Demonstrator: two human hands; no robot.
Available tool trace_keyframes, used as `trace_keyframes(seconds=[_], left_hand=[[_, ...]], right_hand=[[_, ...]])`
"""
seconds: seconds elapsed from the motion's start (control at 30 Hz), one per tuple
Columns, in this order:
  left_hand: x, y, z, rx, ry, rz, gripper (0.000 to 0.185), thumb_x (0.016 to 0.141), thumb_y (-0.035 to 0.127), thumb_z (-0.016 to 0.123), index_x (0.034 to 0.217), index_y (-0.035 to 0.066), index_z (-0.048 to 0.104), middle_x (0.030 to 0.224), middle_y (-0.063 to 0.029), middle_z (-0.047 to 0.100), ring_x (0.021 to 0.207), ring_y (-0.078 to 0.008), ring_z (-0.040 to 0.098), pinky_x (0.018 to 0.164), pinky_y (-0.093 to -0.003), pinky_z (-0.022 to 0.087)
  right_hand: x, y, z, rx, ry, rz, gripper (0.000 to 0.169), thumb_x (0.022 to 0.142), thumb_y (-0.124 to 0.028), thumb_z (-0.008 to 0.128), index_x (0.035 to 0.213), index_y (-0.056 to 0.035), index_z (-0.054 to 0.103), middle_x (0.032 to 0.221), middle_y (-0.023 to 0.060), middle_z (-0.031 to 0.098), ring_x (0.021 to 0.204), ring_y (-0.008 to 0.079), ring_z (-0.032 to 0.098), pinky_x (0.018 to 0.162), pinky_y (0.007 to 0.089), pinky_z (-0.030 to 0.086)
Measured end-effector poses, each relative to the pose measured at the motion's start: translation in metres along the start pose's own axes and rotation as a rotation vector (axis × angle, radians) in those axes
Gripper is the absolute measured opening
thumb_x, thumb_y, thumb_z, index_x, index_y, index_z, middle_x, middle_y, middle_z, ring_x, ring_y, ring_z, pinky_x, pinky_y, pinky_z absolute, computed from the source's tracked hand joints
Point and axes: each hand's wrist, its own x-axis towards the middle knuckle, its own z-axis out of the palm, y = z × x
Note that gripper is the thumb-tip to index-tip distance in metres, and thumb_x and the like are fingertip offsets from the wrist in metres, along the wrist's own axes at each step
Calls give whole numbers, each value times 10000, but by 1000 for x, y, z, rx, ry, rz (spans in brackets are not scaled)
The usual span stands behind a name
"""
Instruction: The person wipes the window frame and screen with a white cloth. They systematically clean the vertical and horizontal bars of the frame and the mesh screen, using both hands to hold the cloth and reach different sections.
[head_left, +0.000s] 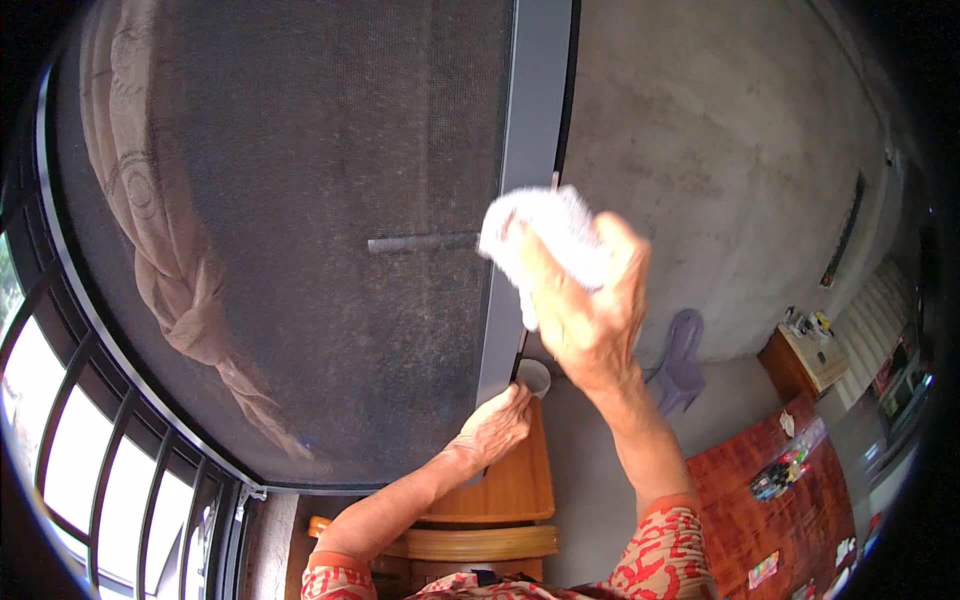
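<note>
A white cloth (559, 232) is bunched in my right hand (589, 319), lying over the edge of a grey metal frame (536, 97). That frame borders a dark mesh screen panel (337, 150), which spans the left half of the view. Lower down, my left hand (499, 424) grips the same frame edge, fingers curled around it. A knotted beige curtain (172, 292) shows on the left side of the panel. Beside the cloth, a short pale bar (420, 242) runs across the mesh.
Below the panel stands a wooden chair (484, 544); a white bowl (535, 377) is close to my left hand. Window bars (112, 480) curve along the left. A purple plastic chair (681, 364), a wooden cabinet (802, 360) and a reddish table (750, 517) with small items stand right.
</note>
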Motion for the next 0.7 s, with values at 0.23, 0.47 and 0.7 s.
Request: trace_keyframes(seconds=[0.23, 0.47, 0.7], left_hand=[[2, 2, -4, 48, -17, -5, 270, 811, 231, 525, 933, 56, 690, 954, -67, 616, 1056, -243, 489, 1017, -392, 260], [0, 30, 35, 24, 107, -96, 374, 845, 246, 506, 1091, 19, 674, 1274, -113, 557, 1297, -288, 382, 1138, -443, 137], [-5, 57, 10, -63, -405, 238, 420, 923, 321, 450, 1258, 123, 607, 1432, -72, 460, 1399, -285, 293, 1152, -566, -43]], right_hand=[[-19, -5, 13, -4, 75, -22, 502, 639, -48, 779, 1112, -202, 717, 1066, 142, 481, 915, 295, 503, 734, 376, 463], [-69, -20, 5, 22, -80, -35, 453, 609, -104, 801, 1040, -231, 742, 1072, 130, 488, 924, 311, 523, 671, 361, 503], [-98, -8, -16, 145, -382, -77, 492, 654, -144, 815, 1106, -305, 707, 1115, 132, 464, 970, 319, 523, 645, 348, 540]])
